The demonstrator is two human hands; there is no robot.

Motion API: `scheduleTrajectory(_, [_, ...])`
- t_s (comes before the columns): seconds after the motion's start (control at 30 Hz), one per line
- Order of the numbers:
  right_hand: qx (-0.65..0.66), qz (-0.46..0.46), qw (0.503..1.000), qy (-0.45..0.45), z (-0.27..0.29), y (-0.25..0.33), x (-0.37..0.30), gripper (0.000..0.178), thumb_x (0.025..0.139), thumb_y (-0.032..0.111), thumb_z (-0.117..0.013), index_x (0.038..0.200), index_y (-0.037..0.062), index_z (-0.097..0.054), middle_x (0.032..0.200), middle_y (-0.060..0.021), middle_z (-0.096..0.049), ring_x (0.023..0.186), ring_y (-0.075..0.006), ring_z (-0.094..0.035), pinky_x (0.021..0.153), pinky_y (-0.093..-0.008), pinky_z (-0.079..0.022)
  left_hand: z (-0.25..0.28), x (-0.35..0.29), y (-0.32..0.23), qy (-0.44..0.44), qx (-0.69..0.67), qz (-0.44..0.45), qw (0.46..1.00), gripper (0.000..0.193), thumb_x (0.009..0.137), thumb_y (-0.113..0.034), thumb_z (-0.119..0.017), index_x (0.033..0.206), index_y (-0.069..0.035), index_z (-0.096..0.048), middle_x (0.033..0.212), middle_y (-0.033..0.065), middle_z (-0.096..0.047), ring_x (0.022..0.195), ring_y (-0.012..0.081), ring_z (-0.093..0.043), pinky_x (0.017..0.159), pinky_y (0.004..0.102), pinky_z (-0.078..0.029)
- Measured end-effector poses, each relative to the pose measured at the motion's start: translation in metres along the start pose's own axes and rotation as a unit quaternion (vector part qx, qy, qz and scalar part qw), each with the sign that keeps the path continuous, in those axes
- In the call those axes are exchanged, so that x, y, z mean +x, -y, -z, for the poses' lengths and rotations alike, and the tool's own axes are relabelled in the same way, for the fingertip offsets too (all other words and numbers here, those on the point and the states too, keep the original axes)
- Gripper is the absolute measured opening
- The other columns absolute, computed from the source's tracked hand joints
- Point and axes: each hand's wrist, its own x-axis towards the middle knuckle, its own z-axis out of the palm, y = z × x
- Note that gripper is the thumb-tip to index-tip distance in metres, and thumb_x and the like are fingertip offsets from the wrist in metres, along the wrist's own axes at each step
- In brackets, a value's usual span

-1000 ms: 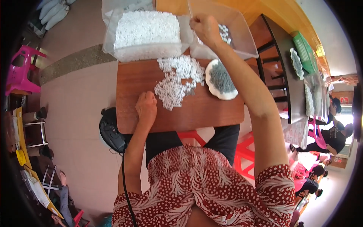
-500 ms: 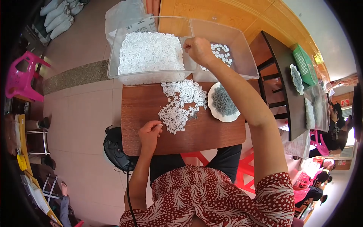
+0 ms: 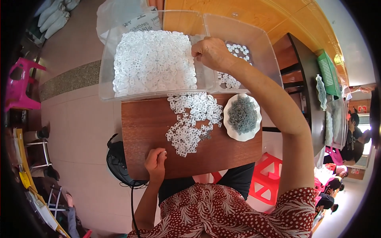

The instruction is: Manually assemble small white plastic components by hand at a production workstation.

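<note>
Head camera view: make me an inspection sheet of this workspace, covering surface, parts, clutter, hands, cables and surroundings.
Surface: brown tabletop, partly covered by small pieces.
Parts: white pile; gray pieces in a scalloped white dish; left bin heaped with white pieces, right bin holding fewer.
Clutter: loose gray bits beside the white pile.
Left hand: fingers curled near the tabletop's near-left area; any held piece unclear.
Right hand: fingers closed by the bins' adjoining walls; contents hidden.
Cables: black cable beside the left forearm.
Surroundings: pink chair at left; red stool and green basket at right; other people nearby.
</note>
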Motion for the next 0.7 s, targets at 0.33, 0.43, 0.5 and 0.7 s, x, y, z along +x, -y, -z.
scheduleTrajectory(0.33, [0.009, 0.054, 0.981, 0.186, 0.005, 0.007, 0.005, 0.006, 0.065, 0.000, -0.061, 0.066, 0.0042, -0.057, 0.065, -0.0086, -0.059, 0.070, -0.0277, -0.056, 0.060, -0.0393, -0.046, 0.003, 0.005, 0.006, 0.032, 0.082, -0.021, 0.996, 0.008, 0.080, 0.001, -0.057, 0.086, -0.001, -0.060, 0.075, 0.0086, -0.059, 0.061, 0.0196, -0.056, 0.055, 0.0271, -0.045])
scheduleTrajectory(0.43, [0.017, 0.059, 0.972, 0.228, 0.003, 0.010, 0.011, 0.007, 0.064, 0.000, -0.061, 0.064, 0.0031, -0.054, 0.062, -0.0096, -0.057, 0.070, -0.0281, -0.056, 0.061, -0.0397, -0.046, 0.004, 0.006, 0.008, 0.046, 0.107, -0.027, 0.993, 0.008, 0.079, 0.000, -0.058, 0.086, -0.002, -0.060, 0.076, 0.0085, -0.060, 0.063, 0.0218, -0.056, 0.055, 0.0283, -0.046])
scheduleTrajectory(0.5, [0.024, 0.059, 0.967, 0.248, 0.000, 0.010, 0.012, 0.008, 0.064, 0.000, -0.061, 0.063, 0.0026, -0.053, 0.061, -0.0102, -0.056, 0.071, -0.0283, -0.056, 0.062, -0.0400, -0.046, 0.005, 0.007, 0.011, 0.054, 0.111, -0.028, 0.992, 0.009, 0.078, 0.000, -0.058, 0.087, -0.003, -0.060, 0.076, 0.0084, -0.060, 0.064, 0.0226, -0.056, 0.056, 0.0288, -0.046])
scheduleTrajectory(0.7, [0.001, 0.133, 0.956, 0.261, -0.014, 0.008, 0.012, 0.005, 0.065, 0.004, -0.060, 0.067, 0.0026, -0.055, 0.066, -0.0111, -0.055, 0.076, -0.0298, -0.058, 0.070, -0.0402, -0.046, 0.004, 0.013, 0.011, 0.060, 0.119, -0.082, 0.988, 0.009, 0.083, 0.002, -0.054, 0.090, 0.000, -0.058, 0.078, 0.0101, -0.059, 0.060, 0.0175, -0.054, 0.053, 0.0253, -0.044])
